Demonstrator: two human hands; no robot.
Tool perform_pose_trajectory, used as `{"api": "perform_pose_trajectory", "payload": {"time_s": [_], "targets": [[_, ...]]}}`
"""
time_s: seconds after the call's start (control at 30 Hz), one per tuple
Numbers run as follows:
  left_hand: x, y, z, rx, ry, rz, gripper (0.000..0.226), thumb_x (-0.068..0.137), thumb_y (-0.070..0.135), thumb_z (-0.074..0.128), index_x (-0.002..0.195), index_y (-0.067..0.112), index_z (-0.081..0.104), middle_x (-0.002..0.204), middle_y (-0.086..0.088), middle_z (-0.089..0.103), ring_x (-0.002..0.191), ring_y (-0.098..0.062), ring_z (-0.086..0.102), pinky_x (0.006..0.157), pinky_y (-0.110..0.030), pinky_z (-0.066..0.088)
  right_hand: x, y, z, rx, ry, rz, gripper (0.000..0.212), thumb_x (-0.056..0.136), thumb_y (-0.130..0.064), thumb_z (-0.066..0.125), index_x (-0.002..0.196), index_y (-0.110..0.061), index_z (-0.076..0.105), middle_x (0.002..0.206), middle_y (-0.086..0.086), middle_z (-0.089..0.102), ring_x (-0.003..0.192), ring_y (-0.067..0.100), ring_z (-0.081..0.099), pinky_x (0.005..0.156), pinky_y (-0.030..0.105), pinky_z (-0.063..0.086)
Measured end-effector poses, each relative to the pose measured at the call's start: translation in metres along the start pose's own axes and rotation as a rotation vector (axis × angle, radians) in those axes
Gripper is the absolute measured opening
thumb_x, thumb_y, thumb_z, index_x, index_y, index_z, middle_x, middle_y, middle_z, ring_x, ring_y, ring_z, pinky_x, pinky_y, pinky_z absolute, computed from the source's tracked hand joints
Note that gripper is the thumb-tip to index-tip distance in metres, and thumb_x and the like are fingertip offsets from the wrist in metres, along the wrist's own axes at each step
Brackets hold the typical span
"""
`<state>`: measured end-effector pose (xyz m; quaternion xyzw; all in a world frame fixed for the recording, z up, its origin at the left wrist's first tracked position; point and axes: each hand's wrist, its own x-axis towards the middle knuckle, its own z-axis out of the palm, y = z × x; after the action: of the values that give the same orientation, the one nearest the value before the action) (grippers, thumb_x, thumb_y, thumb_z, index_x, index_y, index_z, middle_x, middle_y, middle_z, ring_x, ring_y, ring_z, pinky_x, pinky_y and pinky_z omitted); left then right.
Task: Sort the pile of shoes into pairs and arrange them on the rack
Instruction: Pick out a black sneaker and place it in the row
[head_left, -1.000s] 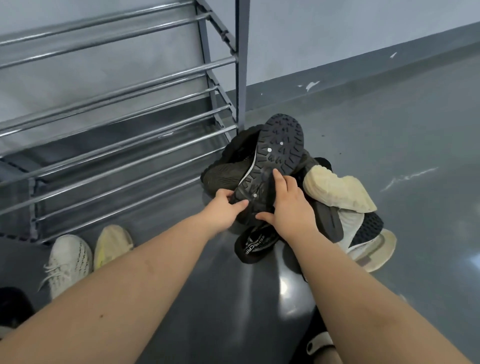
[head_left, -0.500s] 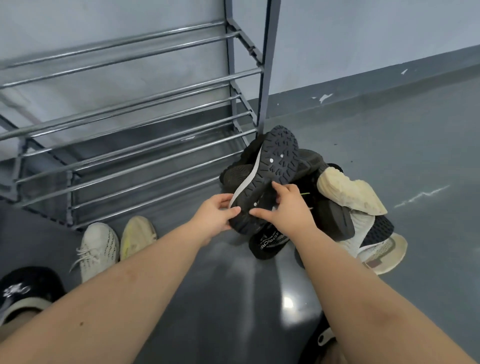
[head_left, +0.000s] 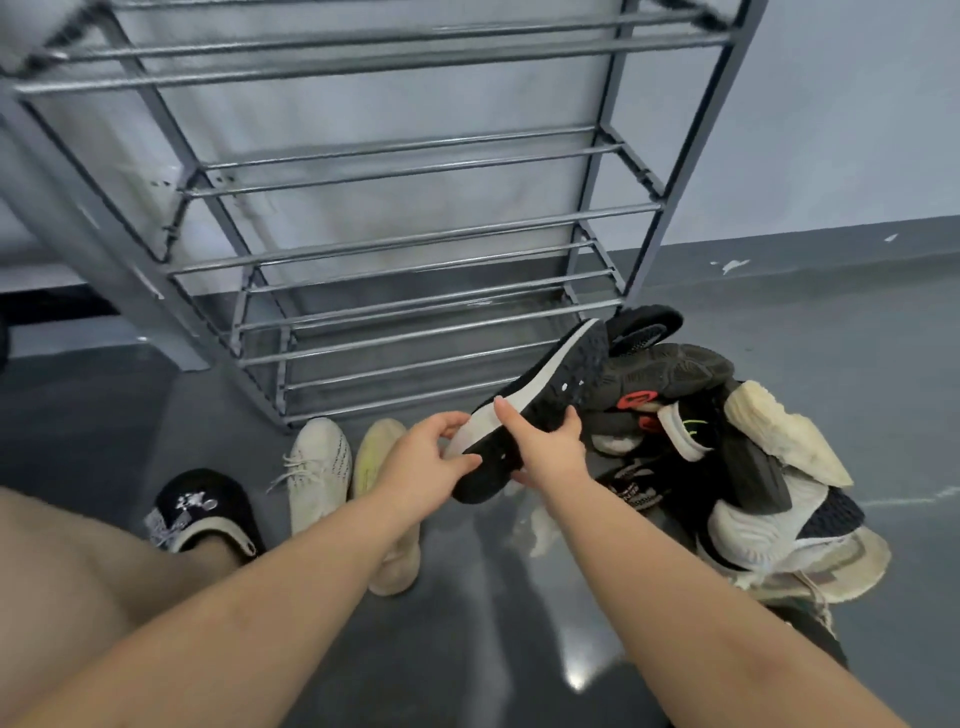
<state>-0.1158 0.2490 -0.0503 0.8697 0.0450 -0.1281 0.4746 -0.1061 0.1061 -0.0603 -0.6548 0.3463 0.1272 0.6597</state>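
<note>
Fingers of both hands clamp one black sneaker (head_left: 540, 410), sole up, lifted just left of the shoe pile (head_left: 727, 457): left hand (head_left: 423, 465) pinches the heel end, right hand (head_left: 545, 449) wraps the midsole. Rack (head_left: 415, 249) shelves look bare; cream pair (head_left: 343, 467) sits on the floor beside it. Risks: toe looks close to the dark shoe (head_left: 670, 371), so pulling could drag the pile loose; thin rack bars could let a shoe tip through.
</note>
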Motion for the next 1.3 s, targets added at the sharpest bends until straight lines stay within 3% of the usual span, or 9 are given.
{"api": "perform_pose_trajectory", "payload": {"time_s": [0.17,0.37,0.47,0.6,0.77,0.9,1.0,1.1,1.3], "targets": [[-0.012,-0.015,0.009,-0.166,-0.011,-0.055,0.046,0.071,0.014,0.078,0.112,0.027,0.061,0.103,0.007,0.064,0.098,-0.017,0.064,0.095,-0.040,0.050,-0.010,0.003,-0.004,0.072,-0.084,0.129,0.116,0.072,-0.033,0.080,0.151,-0.036,-0.005,0.139,0.003,0.048,0.115,0.029,0.056,0.081,0.043,0.052],[-0.014,-0.025,-0.004,-0.247,-0.076,-0.075,0.037,0.083,0.034,0.067,0.116,0.025,0.054,0.118,0.002,0.060,0.103,-0.015,0.057,0.097,-0.041,0.048,-0.016,0.014,-0.003,0.186,-0.172,0.106,0.099,0.079,-0.021,0.076,0.150,-0.036,0.009,0.120,0.004,0.059,0.102,0.028,0.062,0.080,0.043,0.052],[-0.015,-0.024,-0.015,-0.289,-0.174,-0.312,0.065,0.083,0.057,0.055,0.137,0.022,0.042,0.136,0.002,0.048,0.122,-0.018,0.049,0.099,-0.037,0.043,-0.023,0.015,-0.006,0.212,-0.297,0.119,0.071,0.083,-0.018,0.071,0.140,-0.035,0.031,0.121,0.010,0.060,0.096,0.031,0.061,0.089,0.048,0.050],[-0.018,-0.024,-0.016,-0.698,-0.488,-0.523,0.058,0.072,0.064,0.058,0.111,0.021,0.062,0.096,-0.002,0.068,0.087,-0.019,0.063,0.070,-0.035,0.053,-0.034,0.009,-0.002,0.269,-0.455,0.134,0.028,0.090,-0.014,0.061,0.109,-0.032,0.053,0.106,0.011,0.065,0.094,0.031,0.062,0.098,0.051,0.046],[-0.011,-0.021,-0.018,-0.401,-0.277,-0.295,0.045,0.070,0.042,0.077,0.108,0.024,0.061,0.102,0.004,0.068,0.098,-0.015,0.063,0.082,-0.029,0.050,-0.033,-0.006,-0.004,0.121,-0.528,0.134,0.040,0.092,-0.033,0.057,0.123,-0.009,0.059,0.112,0.009,0.070,0.100,0.023,0.067,0.086,0.038,0.055],[-0.012,-0.027,-0.021,-0.238,-0.213,-0.251,0.078,0.064,0.045,0.081,0.127,0.025,0.040,0.120,0.005,0.053,0.112,-0.015,0.054,0.091,-0.027,0.044,-0.030,0.007,0.006,0.123,-0.425,0.095,0.038,0.089,-0.025,0.064,0.121,-0.004,0.059,0.112,0.013,0.070,0.100,0.026,0.067,0.079,0.036,0.056],[-0.009,-0.030,-0.027,-0.433,-0.235,-0.367,0.061,0.077,0.052,0.067,0.126,0.024,0.044,0.121,0.000,0.058,0.107,-0.018,0.058,0.093,-0.035,0.047,-0.027,0.014,0.007,0.162,-0.411,0.138,0.025,0.091,-0.012,0.060,0.115,-0.003,0.061,0.105,0.012,0.071,0.095,0.025,0.066,0.074,0.035,0.055],[-0.012,-0.037,-0.035,-0.649,-0.311,-0.465,0.035,0.091,0.038,0.055,0.119,0.017,0.053,0.102,0.001,0.064,0.089,-0.014,0.061,0.069,-0.028,0.048,-0.024,0.017,0.003,0.162,-0.480,0.198,0.020,0.093,-0.009,0.056,0.111,-0.005,0.062,0.101,0.010,0.071,0.092,0.023,0.066,0.072,0.032,0.057],[-0.013,-0.057,-0.032,-0.676,-0.386,-0.512,0.015,0.092,0.027,0.058,0.105,0.020,0.061,0.098,0.002,0.068,0.087,-0.012,0.063,0.070,-0.028,0.051,-0.021,0.023,0.004,-0.021,-0.500,0.229,0.022,0.096,-0.017,0.053,0.115,-0.008,0.060,0.103,0.009,0.066,0.093,0.022,0.062,0.078,0.037,0.054]]}}
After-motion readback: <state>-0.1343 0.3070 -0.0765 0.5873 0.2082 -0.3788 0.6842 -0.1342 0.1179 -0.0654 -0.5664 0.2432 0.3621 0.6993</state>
